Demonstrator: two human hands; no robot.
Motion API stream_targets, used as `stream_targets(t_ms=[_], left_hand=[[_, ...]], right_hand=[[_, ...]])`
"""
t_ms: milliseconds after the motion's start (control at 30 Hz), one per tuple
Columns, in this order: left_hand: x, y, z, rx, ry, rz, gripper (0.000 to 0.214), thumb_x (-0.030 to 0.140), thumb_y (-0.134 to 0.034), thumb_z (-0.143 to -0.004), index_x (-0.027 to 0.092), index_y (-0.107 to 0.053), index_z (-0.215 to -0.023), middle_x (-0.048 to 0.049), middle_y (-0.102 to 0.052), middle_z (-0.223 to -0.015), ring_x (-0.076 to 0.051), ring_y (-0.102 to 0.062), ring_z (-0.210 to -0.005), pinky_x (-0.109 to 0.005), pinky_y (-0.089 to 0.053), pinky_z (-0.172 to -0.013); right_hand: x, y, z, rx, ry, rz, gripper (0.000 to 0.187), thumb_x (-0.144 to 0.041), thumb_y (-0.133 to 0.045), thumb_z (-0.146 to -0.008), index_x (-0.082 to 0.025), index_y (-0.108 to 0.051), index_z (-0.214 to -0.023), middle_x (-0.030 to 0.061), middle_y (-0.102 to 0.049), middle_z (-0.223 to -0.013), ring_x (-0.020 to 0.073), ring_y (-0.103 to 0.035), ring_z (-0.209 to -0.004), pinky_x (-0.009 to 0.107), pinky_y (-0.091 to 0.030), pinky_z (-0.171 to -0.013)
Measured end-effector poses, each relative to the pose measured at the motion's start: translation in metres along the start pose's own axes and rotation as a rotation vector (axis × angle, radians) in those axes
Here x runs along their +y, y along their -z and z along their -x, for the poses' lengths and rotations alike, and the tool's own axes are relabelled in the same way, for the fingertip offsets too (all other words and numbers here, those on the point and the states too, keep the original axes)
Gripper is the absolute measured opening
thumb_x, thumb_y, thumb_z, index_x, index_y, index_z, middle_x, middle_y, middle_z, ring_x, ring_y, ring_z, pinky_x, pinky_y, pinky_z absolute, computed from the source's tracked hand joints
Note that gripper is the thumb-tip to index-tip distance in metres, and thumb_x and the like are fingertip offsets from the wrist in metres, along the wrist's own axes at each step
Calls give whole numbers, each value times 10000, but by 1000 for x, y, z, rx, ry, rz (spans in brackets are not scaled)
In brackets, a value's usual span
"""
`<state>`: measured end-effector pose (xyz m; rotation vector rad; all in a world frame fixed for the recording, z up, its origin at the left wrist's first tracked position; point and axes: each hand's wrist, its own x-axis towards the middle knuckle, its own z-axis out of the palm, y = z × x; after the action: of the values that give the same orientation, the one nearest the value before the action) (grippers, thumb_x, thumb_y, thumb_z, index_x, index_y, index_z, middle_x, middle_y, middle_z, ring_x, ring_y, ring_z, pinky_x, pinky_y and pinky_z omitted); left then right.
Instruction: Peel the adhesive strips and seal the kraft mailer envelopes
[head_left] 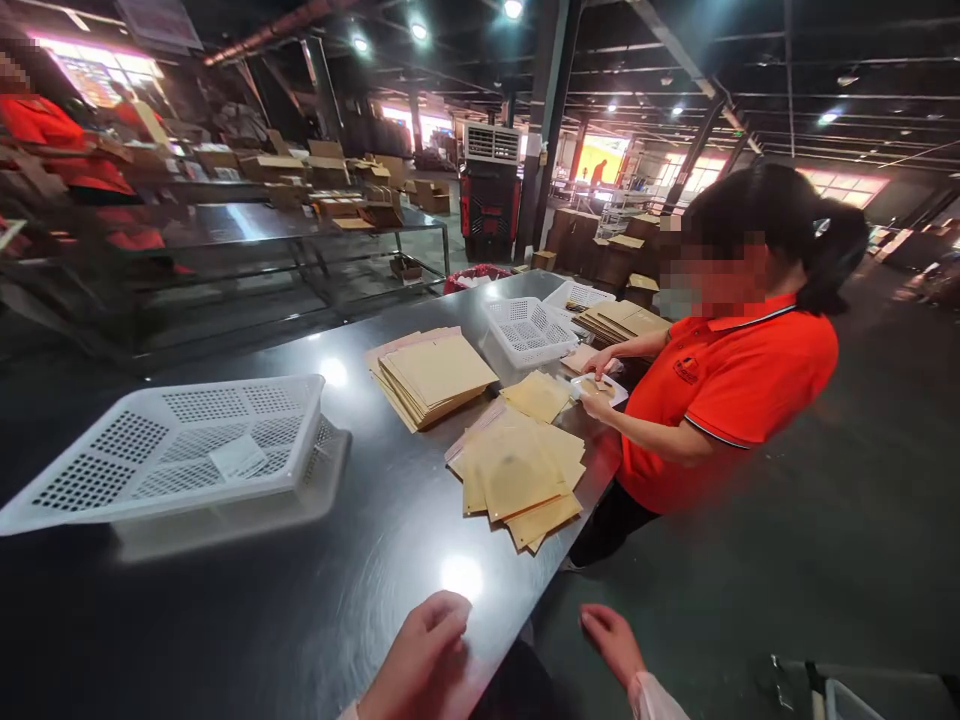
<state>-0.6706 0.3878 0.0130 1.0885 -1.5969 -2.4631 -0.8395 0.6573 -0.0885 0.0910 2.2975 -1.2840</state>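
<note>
My left hand [421, 650] hovers over the front edge of the metal table [315, 620], its fingers loosely curled in with the thumb against them. Nothing shows in it. My right hand [613, 640] is off the table's edge, over the floor, fingers partly stretched out and holding nothing. Nearest to both hands lies a loose, fanned pile of tan paper envelopes [525, 465]. Behind it sits a neater stack of tan envelopes [435, 372]. To the left, a white perforated basket [311, 425] contains a small pale packet [238, 457].
A co-worker in an orange shirt [720, 390] stands at the table's right side, both hands over a small white tray [616, 390]. Another white basket [529, 330] and more flat tan packs [622, 322] lie farther back. A black-and-red air cooler [489, 205] stands beyond.
</note>
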Motion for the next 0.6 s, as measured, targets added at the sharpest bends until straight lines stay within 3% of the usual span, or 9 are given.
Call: stream_targets(t_ms=[100,167,300,467,600], left_hand=[[1,5,-30,130,54,26,528,544,-821,-504,151,-666,-821,15,-571,-661,-113,-481,-584,-258,-369,-564],[5,5,-50,222,69,40,609,539,-818,-457,150,-660,-898,14,-588,-676,-121,-498,-573,-267,-387,-555],[11,4,-87,344,60,48,708,536,-789,-441,136,-639,-1006,-19,-639,-754,-162,-572,-649,-300,-452,-611],[4,6,-139,405,88,4,745,491,-763,-478,92,-618,-1090,-100,-686,-914,-209,-628,-787,-318,-470,-684],[0,5,-189,451,164,-40,617,344,-720,-646,81,-573,-1184,-194,-660,-1207,-254,-656,-1015,-328,-492,-793]], right_hand=[[-43,1,-65,-23,69,48,399,-538,-637,-531,-210,-725,-741,76,-741,-771,281,-704,-813,390,-564,-768],[-71,-1,-107,-18,92,103,329,-436,-640,-610,-188,-733,-804,67,-742,-780,259,-704,-830,355,-559,-769],[-118,-13,-177,8,108,212,214,-250,-631,-764,-147,-725,-927,71,-750,-931,207,-697,-922,324,-542,-854],[-140,-24,-229,-14,85,327,259,-183,-607,-882,-106,-654,-1126,97,-712,-1115,178,-668,-1027,366,-511,-962],[-148,-29,-249,-40,85,435,306,-186,-572,-871,-132,-643,-1164,119,-688,-1197,186,-651,-1093,297,-488,-960]])
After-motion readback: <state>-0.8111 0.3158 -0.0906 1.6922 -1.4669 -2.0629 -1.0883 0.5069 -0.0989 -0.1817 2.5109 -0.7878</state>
